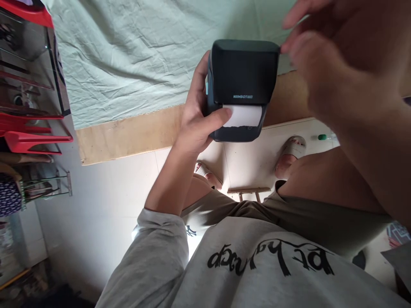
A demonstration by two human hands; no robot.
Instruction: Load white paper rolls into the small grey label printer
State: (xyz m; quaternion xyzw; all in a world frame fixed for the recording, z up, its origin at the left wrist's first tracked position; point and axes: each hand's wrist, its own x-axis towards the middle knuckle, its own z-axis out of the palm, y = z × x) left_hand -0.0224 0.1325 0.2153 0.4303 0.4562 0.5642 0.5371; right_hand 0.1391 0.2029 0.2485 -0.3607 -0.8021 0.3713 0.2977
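A black label printer (243,75) marked NIIMBOT is held up in front of me by my left hand (201,113). The hand wraps round its left side, and the thumb presses on a white paper label (245,114) that sticks out of the front slot. A pale button (207,88) shows on the printer's left side. My right hand (337,55) is raised beside the printer's upper right corner, its fingers parted and somewhat blurred. One fingertip is close to that corner; I cannot tell whether it touches. Nothing shows in the right hand.
A table covered with pale green cloth (128,55) lies ahead, with a bare wooden edge (128,139). Red plastic chairs (35,137) stand at the left, above a wire rack (48,186). On the tiled floor, a green-capped bottle (322,137) lies near my right foot.
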